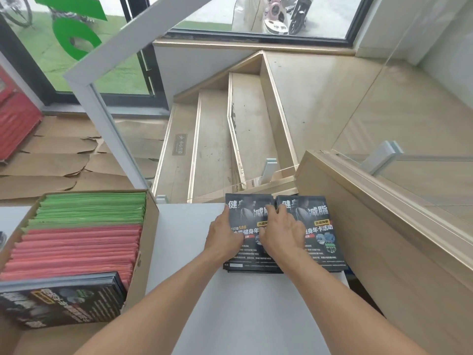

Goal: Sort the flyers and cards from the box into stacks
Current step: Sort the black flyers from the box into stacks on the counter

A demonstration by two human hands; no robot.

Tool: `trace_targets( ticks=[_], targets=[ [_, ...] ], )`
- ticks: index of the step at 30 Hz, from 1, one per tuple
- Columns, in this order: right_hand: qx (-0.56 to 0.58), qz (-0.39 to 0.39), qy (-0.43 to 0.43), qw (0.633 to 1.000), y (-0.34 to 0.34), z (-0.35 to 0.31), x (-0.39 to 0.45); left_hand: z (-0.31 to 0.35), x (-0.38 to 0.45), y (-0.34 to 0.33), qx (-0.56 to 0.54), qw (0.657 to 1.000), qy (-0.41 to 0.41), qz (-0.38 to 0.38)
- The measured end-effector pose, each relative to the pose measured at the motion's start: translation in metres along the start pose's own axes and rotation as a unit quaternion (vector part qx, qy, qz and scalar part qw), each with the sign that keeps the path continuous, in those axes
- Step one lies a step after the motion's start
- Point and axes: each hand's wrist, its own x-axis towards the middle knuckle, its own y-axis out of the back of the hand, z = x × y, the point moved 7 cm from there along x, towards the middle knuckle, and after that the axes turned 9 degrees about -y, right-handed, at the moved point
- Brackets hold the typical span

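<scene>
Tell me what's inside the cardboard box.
The box holds green sheets at the back, red sheets in the middle and dark flyers in front. Anything beneath them is covered.

White table [243, 316] — cardboard box [143, 252] left, two dark flyer stacks [252, 262] far edge.

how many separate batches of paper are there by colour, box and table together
Green paper batch in the cardboard box: 1
Red paper batch in the box: 1
Black flyer bundle in the box: 1
Black flyer stacks on the white table: 2
Total: 5

Left hand [224, 233] flat, right hand [280, 233] fingers spread
</scene>
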Motion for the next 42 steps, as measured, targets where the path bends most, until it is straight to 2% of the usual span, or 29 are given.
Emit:
trace_targets(
  ticks=[3,6,11,13,17,20,24,28,34,37,42],
  targets=[
    [0.009,0.017,0.018,1.0,0.005,-0.005,0.009,0.006,-0.005,-0.003,-0.03,0.999,-0.009,-0.014],
    [0.015,0.031,0.074,0.997,0.013,-0.015,0.032,0.004,-0.007,-0.011,-0.035,0.998,-0.01,-0.047],
    [0.001,-0.057,0.201,0.978,0.004,-0.033,0.063,0.011,-0.012,-0.017,-0.005,0.997,-0.019,-0.074],
    [-0.006,-0.091,0.226,0.97,-0.003,-0.037,0.067,0.014,-0.018,-0.023,0.038,0.993,-0.042,-0.1],
    [-0.018,-0.083,0.239,0.967,-0.006,-0.041,0.071,0.017,-0.034,-0.036,0.154,0.969,-0.124,-0.151],
    [-0.017,-0.074,0.244,0.967,-0.007,-0.042,0.071,0.019,-0.036,-0.038,0.194,0.959,-0.157,-0.137],
    [-0.016,-0.072,0.244,0.967,-0.008,-0.042,0.071,0.022,-0.037,-0.042,0.197,0.955,-0.192,-0.112],
    [-0.014,-0.062,0.239,0.969,-0.011,-0.043,0.069,0.018,-0.038,-0.043,0.175,0.964,-0.169,-0.108],
    [0.044,0.016,0.202,0.978,0.003,-0.036,0.038,0.005,-0.041,-0.031,0.143,0.973,-0.142,-0.111],
    [0.116,0.034,0.161,0.98,0.01,-0.03,0.005,0.003,-0.061,-0.01,0.102,0.982,-0.153,-0.054],
    [0.208,0.005,0.195,0.958,0.002,-0.046,-0.061,0.002,-0.122,0.049,0.004,0.968,-0.199,0.155]
  ],
)
